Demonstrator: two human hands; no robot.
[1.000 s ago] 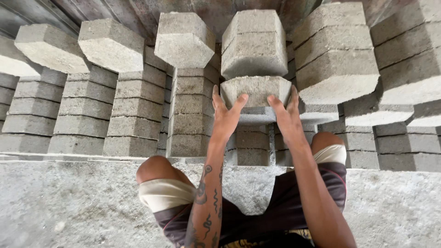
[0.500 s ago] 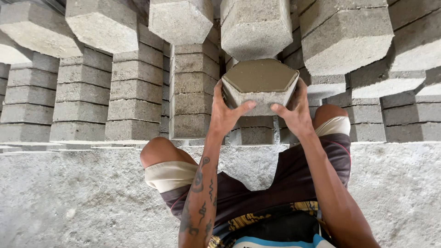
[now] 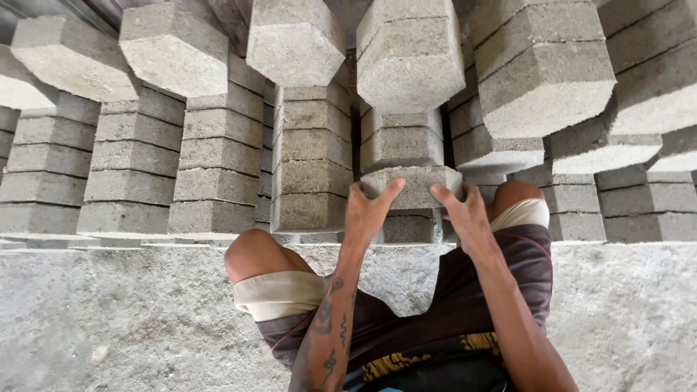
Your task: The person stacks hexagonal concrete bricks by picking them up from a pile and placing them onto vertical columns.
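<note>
Stacks of grey hexagonal concrete blocks point(image 3: 131, 167) stand in rows along the far edge of a rough concrete floor point(image 3: 109, 319), filling the view from nine o'clock round to three o'clock. The stacks at nine and ten o'clock rise several courses high, and their top blocks show their six-sided faces toward the camera.

The left hand point(image 3: 368, 210), just left of centre, has its fingers spread and pressed against the lower left edge of one grey block point(image 3: 412, 185). The thumb points up toward one o'clock across the front face of the block. The tattooed left forearm point(image 3: 328, 327) runs down toward six o'clock.

The block sits at the centre of the view, on top of a low stack point(image 3: 408, 229), with a taller stack point(image 3: 405, 138) directly behind it at twelve o'clock. It lies flat and level.

The right hand point(image 3: 465, 214) grips the lower right edge of the same block, fingers spread, thumb pointing toward eleven o'clock. Both hands touch the block; whether it rests fully on the stack beneath cannot be told.

The person's bent knees point(image 3: 250, 254) flank the arms, in dark shorts point(image 3: 406, 327) with pale cuffs.

More stacks point(image 3: 581, 145) fill the view at two and three o'clock.
</note>
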